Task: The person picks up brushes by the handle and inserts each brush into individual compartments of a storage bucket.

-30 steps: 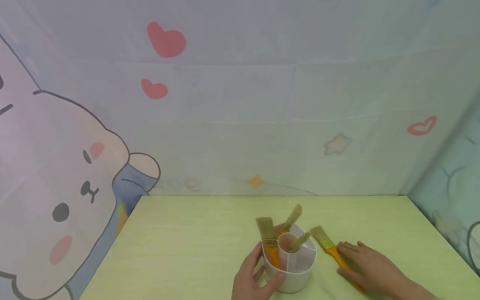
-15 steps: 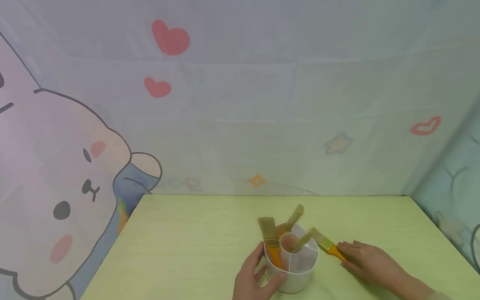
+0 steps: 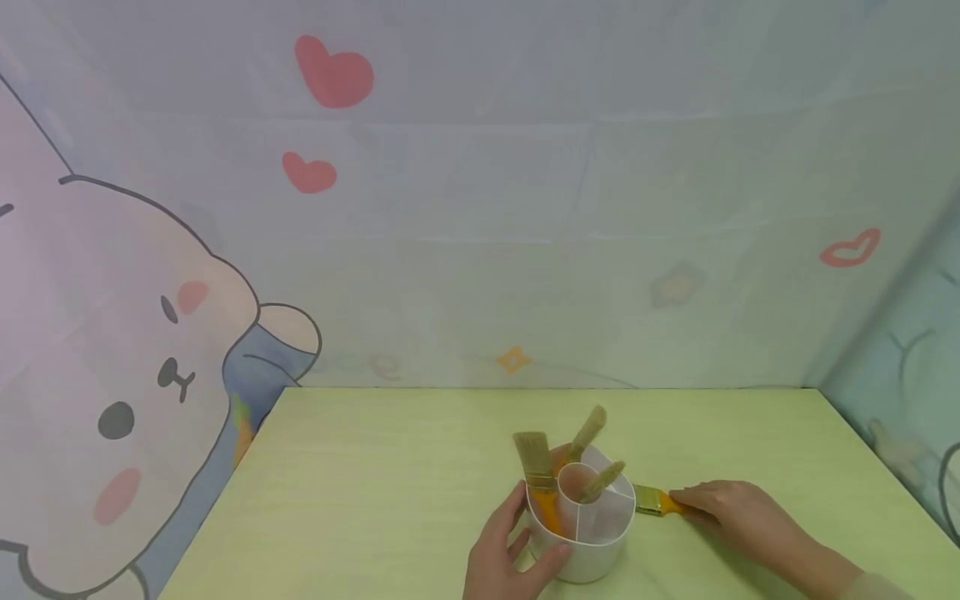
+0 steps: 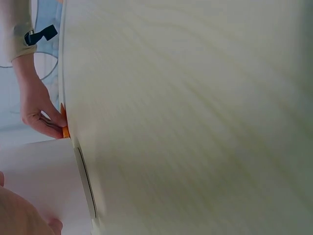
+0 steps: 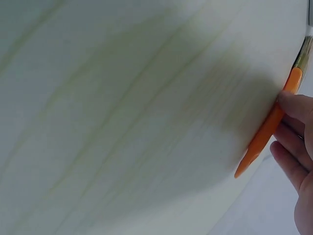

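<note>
A white round holder [image 3: 588,562] with divided compartments and a central tube stands on the table. My left hand [image 3: 506,554] grips its left side, thumb across the front. In the left compartment leans a wide flat paintbrush [image 3: 534,462], bristles up. A second paintbrush [image 3: 588,432] leans at the back, and a third brush [image 3: 602,481] pokes out across the central tube. Right of the holder, my right hand [image 3: 738,517] pinches the orange handle [image 5: 269,125] of another flat paintbrush [image 3: 649,500]. That brush lies low over the table, its bristles pointing left, right beside the holder's wall.
The pale yellow-green wood-grain table [image 3: 390,483] stretches left of the holder and behind it. A printed cloth backdrop [image 3: 480,208] with hearts and a cartoon rabbit rises at the table's back edge.
My right hand has turned its paintbrush from slanting up-left to nearly level, shifting its grip up the handle toward the bristles. My left hand and the holder have stayed put.
</note>
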